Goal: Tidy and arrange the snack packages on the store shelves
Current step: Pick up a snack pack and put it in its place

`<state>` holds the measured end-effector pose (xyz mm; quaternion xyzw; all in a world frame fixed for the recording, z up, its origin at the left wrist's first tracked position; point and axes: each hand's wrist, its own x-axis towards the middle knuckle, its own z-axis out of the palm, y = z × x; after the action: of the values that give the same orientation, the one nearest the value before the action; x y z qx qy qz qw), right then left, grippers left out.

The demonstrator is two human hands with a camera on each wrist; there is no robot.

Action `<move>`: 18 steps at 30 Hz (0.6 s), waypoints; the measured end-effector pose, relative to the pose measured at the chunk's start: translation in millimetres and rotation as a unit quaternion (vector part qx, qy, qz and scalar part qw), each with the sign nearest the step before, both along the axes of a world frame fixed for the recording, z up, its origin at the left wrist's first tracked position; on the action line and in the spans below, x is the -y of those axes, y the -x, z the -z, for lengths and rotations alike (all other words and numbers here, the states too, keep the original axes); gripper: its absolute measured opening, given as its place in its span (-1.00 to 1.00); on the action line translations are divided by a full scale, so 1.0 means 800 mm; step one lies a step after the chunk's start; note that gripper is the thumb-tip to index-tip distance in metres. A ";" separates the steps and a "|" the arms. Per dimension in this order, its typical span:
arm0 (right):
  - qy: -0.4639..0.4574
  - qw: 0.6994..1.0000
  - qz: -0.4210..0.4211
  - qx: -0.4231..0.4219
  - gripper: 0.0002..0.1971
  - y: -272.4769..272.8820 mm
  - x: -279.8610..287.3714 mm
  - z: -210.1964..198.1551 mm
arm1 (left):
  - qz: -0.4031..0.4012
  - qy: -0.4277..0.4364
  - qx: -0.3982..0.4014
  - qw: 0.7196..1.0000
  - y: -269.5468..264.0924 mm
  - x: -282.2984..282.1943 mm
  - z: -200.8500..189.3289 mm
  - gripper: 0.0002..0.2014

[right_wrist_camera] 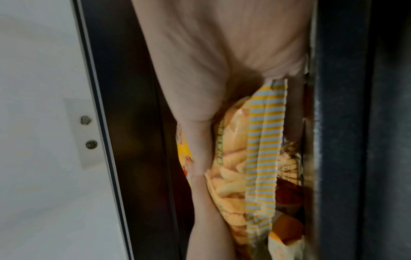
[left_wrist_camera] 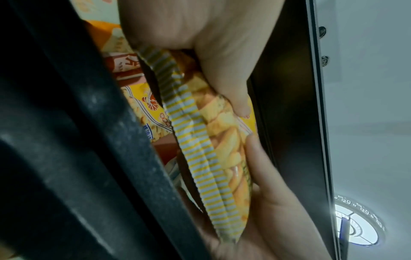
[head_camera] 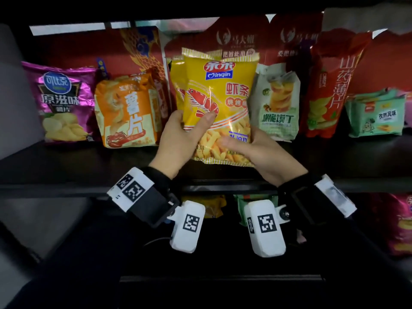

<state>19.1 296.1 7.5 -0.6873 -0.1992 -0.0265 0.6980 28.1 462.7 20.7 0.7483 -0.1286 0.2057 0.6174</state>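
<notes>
Yellow and crinkly, the shrimp bag [head_camera: 217, 103] is up in both hands, in front of the middle of the shelf [head_camera: 66, 166] and not set down yet. A second yellow bag [head_camera: 176, 85] stands just behind it. The purple bag [head_camera: 63, 101], orange bag [head_camera: 128, 112], pale green bag [head_camera: 276, 105], tall red bag [head_camera: 330, 85] and mint packs [head_camera: 376, 114] already stand in a row, facing out (the red one leans a bit). So I think most of this shelf looks neat, and the job left here is to stand the shrimp bag in its spot. More bags sit on the shelf below, too dark to judge.

The left hand [head_camera: 180, 134] grips the bag's left side, thumb on the front and fingers behind. The right hand [head_camera: 254, 150] holds the lower right corner, thumb across the front. Both wrists reach up from below the shelf edge.
</notes>
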 end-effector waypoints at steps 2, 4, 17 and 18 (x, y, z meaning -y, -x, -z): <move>-0.016 1.000 -0.001 -0.016 -0.63 0.001 -0.004 -0.007 | -0.005 0.011 0.030 0.999 0.003 0.006 0.001 -0.52; -0.001 0.999 0.050 0.004 -0.63 0.000 -0.008 -0.013 | -0.001 0.021 0.037 0.999 0.004 0.009 0.003 -0.51; -0.031 0.999 0.035 0.028 -0.64 -0.004 -0.015 -0.034 | 0.008 0.078 -0.001 0.997 -0.006 0.011 -0.005 -0.82; -0.050 0.997 0.049 0.040 -0.71 -0.004 -0.017 -0.037 | 0.024 0.067 -0.005 0.997 -0.007 0.013 -0.005 -0.73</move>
<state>22.7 309.3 37.0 -0.6585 -0.1914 -0.0978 0.7212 33.4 452.3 24.5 0.7027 -0.1289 0.1956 0.6718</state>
